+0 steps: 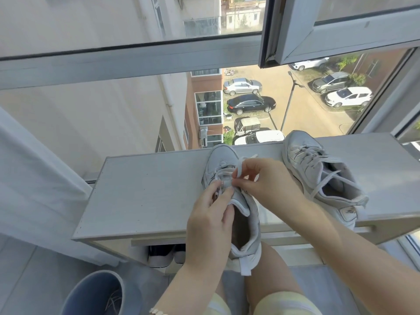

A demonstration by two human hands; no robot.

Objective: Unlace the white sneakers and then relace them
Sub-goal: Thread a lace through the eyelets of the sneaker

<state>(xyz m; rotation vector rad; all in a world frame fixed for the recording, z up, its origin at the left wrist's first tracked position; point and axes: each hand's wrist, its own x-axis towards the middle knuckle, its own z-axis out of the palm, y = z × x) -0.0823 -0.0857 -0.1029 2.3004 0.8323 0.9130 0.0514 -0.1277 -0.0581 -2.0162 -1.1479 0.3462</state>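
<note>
Two white sneakers lie on a white cabinet top (141, 192). The near sneaker (246, 233) points away from me, its heel hanging over the front edge. My left hand (209, 223) grips its tongue and upper near the eyelets. My right hand (261, 180) pinches a white lace (241, 165) just above the eyelets, the lace looping up over my fingers. The second sneaker (318, 171) lies to the right, tilted on its side, laces loose across its opening.
The cabinet stands against a large window with an open sash (318, 30) above. A white curtain (34, 178) hangs at the left. A blue-grey bin (95, 294) stands on the floor at lower left. Dark shoes (163, 255) sit inside the cabinet. My knees are below.
</note>
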